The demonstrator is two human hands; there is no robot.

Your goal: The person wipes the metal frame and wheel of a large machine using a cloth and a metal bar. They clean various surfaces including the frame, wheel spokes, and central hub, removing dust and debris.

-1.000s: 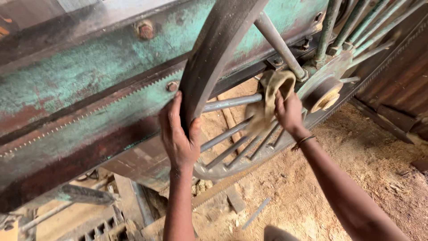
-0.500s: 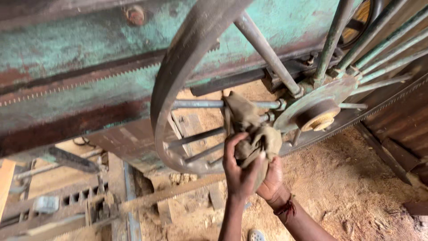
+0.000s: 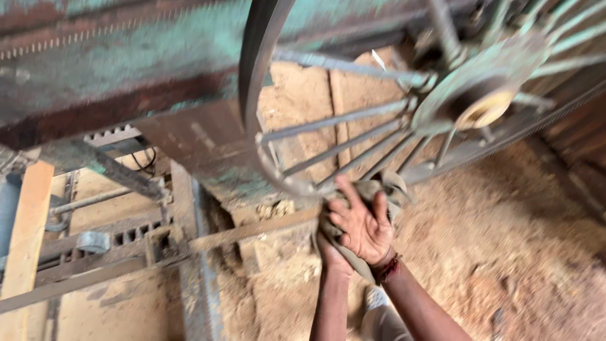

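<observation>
A large spoked metal wheel with a dark rim (image 3: 251,95) and a round hub (image 3: 481,104) hangs from a green, rusty machine frame (image 3: 126,57). At the lowest part of the rim, both my hands hold a grey-olive rag (image 3: 392,189) against the metal. My right hand (image 3: 365,226), with a red thread at the wrist, has its palm turned up and its fingers around the cloth. My left hand (image 3: 331,254) grips the rag from below and is mostly hidden by it.
Sawdust covers the ground (image 3: 505,240) under the wheel. A toothed rack and steel rails (image 3: 113,136) run at the left, beside a pale wooden plank (image 3: 25,233). A flat metal bar (image 3: 252,230) crosses just left of my hands.
My left hand left the upper rim and joined the right on the rag. Both hands slid down with the rag from the spokes to the bottom of the rim.
</observation>
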